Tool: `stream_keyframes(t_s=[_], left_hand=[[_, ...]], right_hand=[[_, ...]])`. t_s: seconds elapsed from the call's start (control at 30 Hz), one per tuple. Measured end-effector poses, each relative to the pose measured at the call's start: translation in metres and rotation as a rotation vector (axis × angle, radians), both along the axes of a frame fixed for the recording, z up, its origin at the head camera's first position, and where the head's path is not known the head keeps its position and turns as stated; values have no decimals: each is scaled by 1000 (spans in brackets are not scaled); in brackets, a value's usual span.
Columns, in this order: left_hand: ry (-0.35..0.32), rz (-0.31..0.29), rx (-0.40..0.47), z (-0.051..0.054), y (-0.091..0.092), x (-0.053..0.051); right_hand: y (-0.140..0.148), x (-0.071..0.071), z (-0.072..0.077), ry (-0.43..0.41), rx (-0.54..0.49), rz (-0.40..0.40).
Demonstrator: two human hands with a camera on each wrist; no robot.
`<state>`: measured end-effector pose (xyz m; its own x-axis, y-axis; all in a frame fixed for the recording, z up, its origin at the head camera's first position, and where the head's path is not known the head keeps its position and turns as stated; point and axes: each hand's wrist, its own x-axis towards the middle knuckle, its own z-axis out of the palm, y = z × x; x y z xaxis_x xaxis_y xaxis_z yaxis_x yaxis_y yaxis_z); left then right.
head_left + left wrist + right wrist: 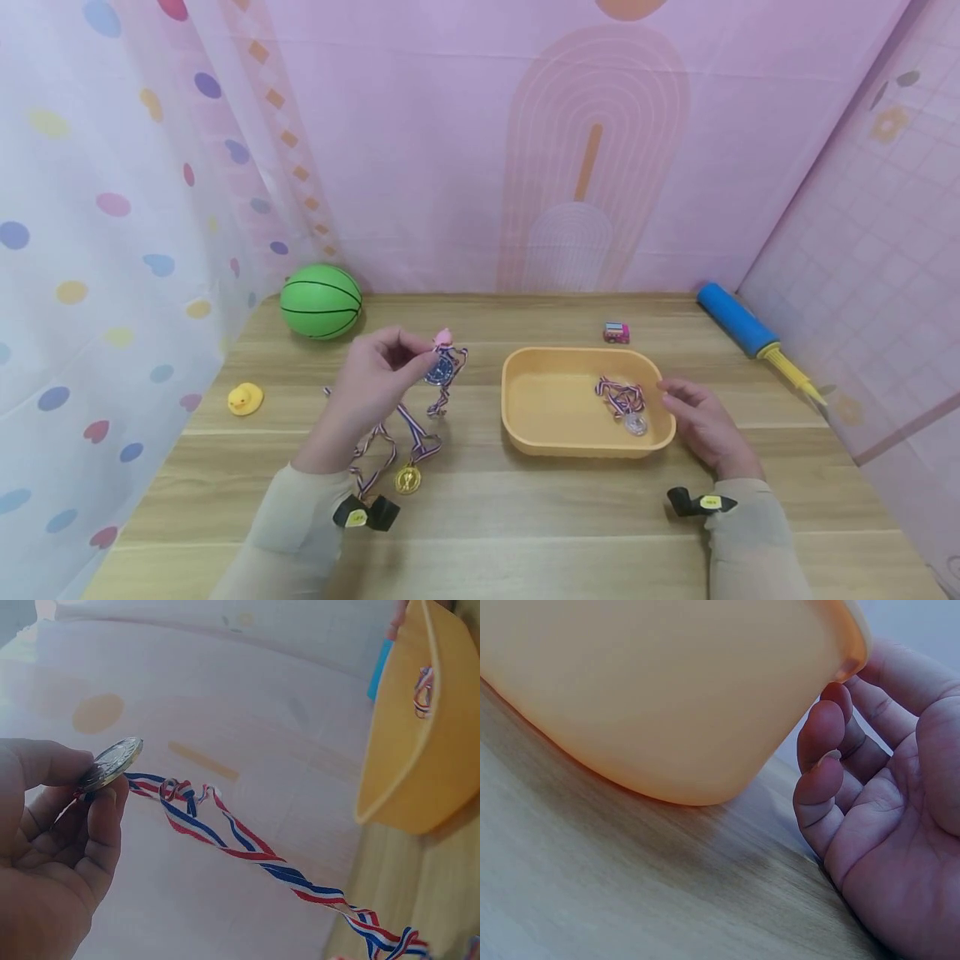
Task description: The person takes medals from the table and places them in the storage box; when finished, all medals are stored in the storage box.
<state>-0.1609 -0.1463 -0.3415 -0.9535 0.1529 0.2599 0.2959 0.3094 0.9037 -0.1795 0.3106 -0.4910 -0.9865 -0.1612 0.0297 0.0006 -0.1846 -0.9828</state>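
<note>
My left hand [382, 371] pinches a medal [111, 765] by its disc between thumb and fingers. Its red, white and blue striped ribbon [259, 855] hangs down, twisted. A gold medal [408, 478] with a similar ribbon lies on the table by the left forearm. Another striped ribbon [362, 479] lies beside it, its end partly hidden by the wrist camera. At the right end of a yellow-orange plastic basin [517, 417], my right hand [703, 421] holds the rim, thumb on top and curled fingers outside. Inside the basin lies a silver medal [635, 424] with its ribbon [621, 397].
A green ball [321, 302] sits at the back left, with a yellow toy duck [244, 399] in front of it. Just beyond the left hand is a small pink object [443, 337]. Behind the basin stands a pink toy bus [617, 332]. A blue-and-yellow pump [750, 329] lies back right.
</note>
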Motion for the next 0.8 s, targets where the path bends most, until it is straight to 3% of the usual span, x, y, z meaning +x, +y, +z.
stream_keyframes(t_s=[0.23,0.47,0.63,0.8], left_hand=[[54,-45,21,23,15,-14],[75,-124,106,49,38,-24],[145,-212,168,68,59,-30],[214,-260,185,80,87,-39]], right_hand=[[-1,0,1,2,1,1],[-4,-1,3,6,-7,-3],[-4,-2,3,19,-20,10],[-7,-2,1,33,-51,21]])
